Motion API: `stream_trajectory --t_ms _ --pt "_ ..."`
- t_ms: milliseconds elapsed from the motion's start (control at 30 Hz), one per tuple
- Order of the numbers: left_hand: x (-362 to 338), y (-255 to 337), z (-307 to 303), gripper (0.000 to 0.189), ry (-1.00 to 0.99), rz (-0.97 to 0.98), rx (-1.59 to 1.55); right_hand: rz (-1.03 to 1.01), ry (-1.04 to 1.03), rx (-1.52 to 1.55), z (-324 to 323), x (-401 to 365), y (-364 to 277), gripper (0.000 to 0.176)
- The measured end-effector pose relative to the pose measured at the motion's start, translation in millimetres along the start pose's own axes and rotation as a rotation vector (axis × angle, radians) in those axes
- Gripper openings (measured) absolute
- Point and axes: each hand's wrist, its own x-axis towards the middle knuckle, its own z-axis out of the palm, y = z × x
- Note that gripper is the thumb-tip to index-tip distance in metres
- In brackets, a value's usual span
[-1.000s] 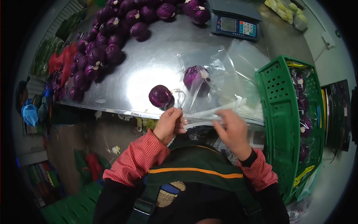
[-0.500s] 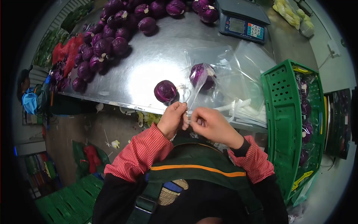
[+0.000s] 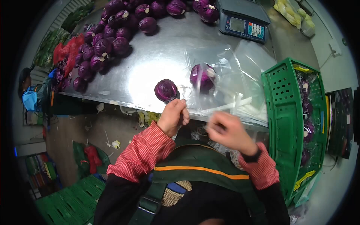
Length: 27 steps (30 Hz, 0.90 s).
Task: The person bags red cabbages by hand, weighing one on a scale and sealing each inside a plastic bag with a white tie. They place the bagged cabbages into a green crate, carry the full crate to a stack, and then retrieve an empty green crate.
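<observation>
My left hand (image 3: 174, 117) is closed, its fingers curled in just off the table's front edge; anything inside them is hidden. A red cabbage (image 3: 165, 90) lies on the metal table right beyond it. To the right, my right hand (image 3: 228, 130) is blurred by motion. Its fingers look curled closed, and what they hold, if anything, does not show. Another red cabbage (image 3: 202, 77) lies inside a clear plastic bag (image 3: 221, 56), apart from both hands. More clear bags (image 3: 249, 60) lie flat beside it.
Many red cabbages (image 3: 103, 47) are heaped on the metal table (image 3: 150, 48) at the far left, near a red net (image 3: 69, 56). A digital scale (image 3: 243, 22) stands at the back right. On the right, a green crate (image 3: 279, 123) holds bagged cabbages.
My right hand has moved right and slightly down, away from my left hand. The bag's edge, previously drawn toward my hands, now lies back around the cabbage.
</observation>
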Motion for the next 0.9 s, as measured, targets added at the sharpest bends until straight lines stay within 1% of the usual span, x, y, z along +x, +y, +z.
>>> stream_trajectory --t_ms 67,100,133,167,200,233,333,367,400,467,500,533,567,600,633,700,733,800,833,900 --pt "2.9 3.5 -6.9 0.022 0.019 0.024 -0.012 0.116 0.065 0.064 -33.5 -53.8 6.3 0.009" --pt "0.4 7.4 -7.1 0.023 0.011 -0.007 -0.032 0.334 0.052 0.148 -52.3 -89.7 16.9 0.009" --pt "-0.8 8.9 -9.7 0.023 0.006 -0.028 -0.013 0.542 0.086 0.004 -65.4 -125.3 26.7 0.011" --pt "-1.7 10.4 -13.3 0.023 0.002 -0.049 0.006 0.619 0.044 -0.333 -76.2 -178.0 58.6 0.012" --pt "-2.0 11.5 -16.8 0.023 0.0 -0.067 0.025 0.677 -0.078 -0.701 -79.8 -220.7 73.9 0.015" --pt "-0.9 8.4 -21.8 0.022 -0.042 -0.046 -0.006 0.843 -0.275 -0.987 -79.7 -270.1 91.6 0.018" --pt "-1.6 9.7 -24.4 0.02 -0.066 -0.056 0.006 0.997 -0.372 -1.02 -66.5 -262.1 91.7 0.019" --pt "-2.7 10.7 -29.1 0.018 -0.09 -0.087 0.014 0.873 -0.28 -1.01 -63.5 -242.5 93.8 0.021" --pt "-3.9 10.8 -32.2 0.017 -0.015 -0.074 0.025 0.75 -0.186 -0.993 -59.4 -202.4 92.6 0.023" --pt "-5.2 7.1 -36.7 0.018 0.137 -0.039 0.047 0.469 0.194 -0.949 -50.5 -135.2 96.6 0.027" --pt "-3.5 -2.1 -39.0 0.018 0.233 0.119 0.172 0.333 0.267 -0.939 -47.1 -109.8 106.9 0.036" --pt "2.8 -17.7 -46.2 0.033 0.235 0.362 0.31 0.229 0.3 -0.91 -45.1 -79.5 105.3 0.041" --pt "-0.5 -15.7 -36.6 0.038 0.303 0.603 0.594 0.124 0.326 -0.877 -40.6 -52.4 102.8 0.045" --pt "-2.8 -14.2 -24.8 0.044 0.366 0.841 0.882 0.032 0.289 -0.846 -34.6 -32.4 104.4 0.048" --pt "0.3 -16.6 -20.6 0.042 0.332 0.926 0.916 -0.06 0.252 -0.815 -28.4 -16.2 106.7 0.052" --pt "8.5 -21.3 -18.8 0.039 0.264 1.093 0.978 -0.178 0.271 -0.784 -16.8 8.2 108.0 0.047" --pt "12.3 -23.2 -22.4 0.034 0.252 1.065 0.956 -0.238 0.28 -0.769 -12.2 17.6 108.0 0.045" --pt "17.3 -26.5 -28.1 0.024 0.232 1.009 0.906 -0.285 0.258 -0.742 -5.8 34.0 106.4 0.037" --pt "17.3 -25.1 -29.0 0.022 0.248 1.016 0.882 -0.308 0.247 -0.728 -4.5 39.0 106.8 0.034" --pt "18.8 -20.8 -32.1 0.022 0.228 1.044 0.859 -0.308 0.162 -0.757 -3.0 45.0 114.2 0.026"
